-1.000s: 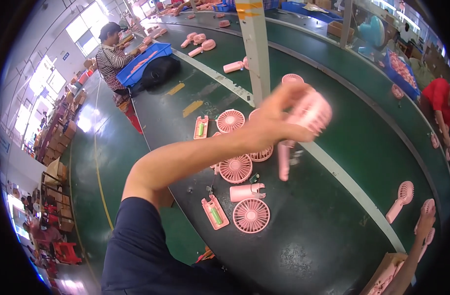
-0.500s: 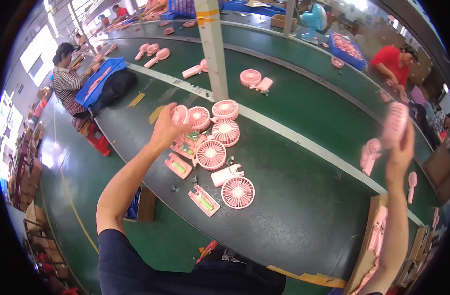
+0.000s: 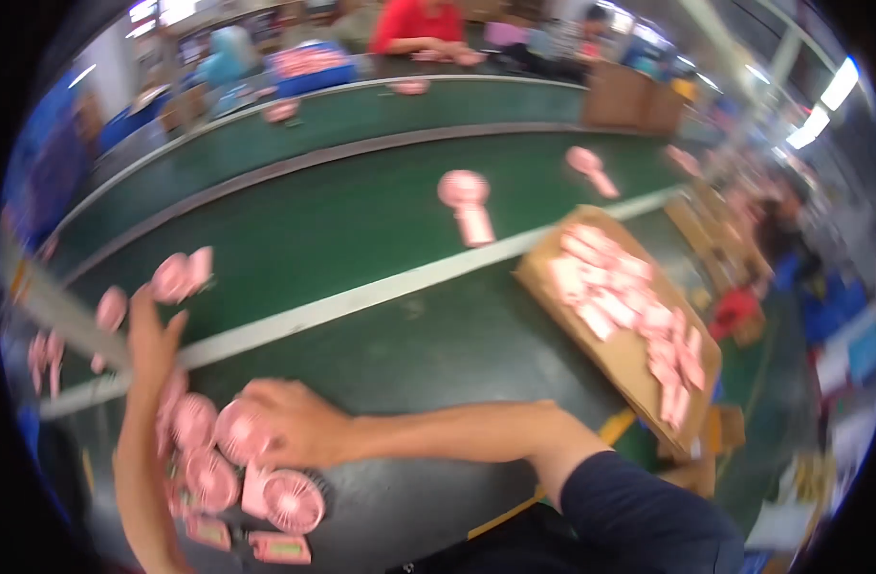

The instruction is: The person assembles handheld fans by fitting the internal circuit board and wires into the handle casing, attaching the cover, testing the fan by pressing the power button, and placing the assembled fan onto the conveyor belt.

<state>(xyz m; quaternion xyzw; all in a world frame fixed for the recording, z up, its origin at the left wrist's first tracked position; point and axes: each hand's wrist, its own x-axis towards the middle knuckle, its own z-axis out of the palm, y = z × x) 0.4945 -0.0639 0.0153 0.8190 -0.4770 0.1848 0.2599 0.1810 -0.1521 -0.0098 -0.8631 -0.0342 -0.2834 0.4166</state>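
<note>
My right hand (image 3: 302, 423) grips a pink handheld fan (image 3: 243, 430) by its round head, low over a cluster of similar fans on the dark table. Over the pale divider strip, my left hand (image 3: 154, 330) reaches with thumb and fingers apart. Its fingertips are right by another pink fan (image 3: 173, 278) lying on the green belt; whether they touch it is blurred. In the cluster, a round fan head (image 3: 294, 501) with a slatted grille lies nearest me. Beside it are opened handle shells (image 3: 279, 547) with a greenish-yellow part inside.
A cardboard box (image 3: 605, 359) full of pink parts stands on the table to the right. Along the green belt lie more pink fans (image 3: 467, 203). A grey post (image 3: 70, 311) rises at the left. Across the belt, a person in red (image 3: 419, 29) works near a blue bin (image 3: 314, 72).
The view has swung right. My right hand has brought the raised fan over to the cluster. My left hand has let go of a fan head and stretched toward the belt.
</note>
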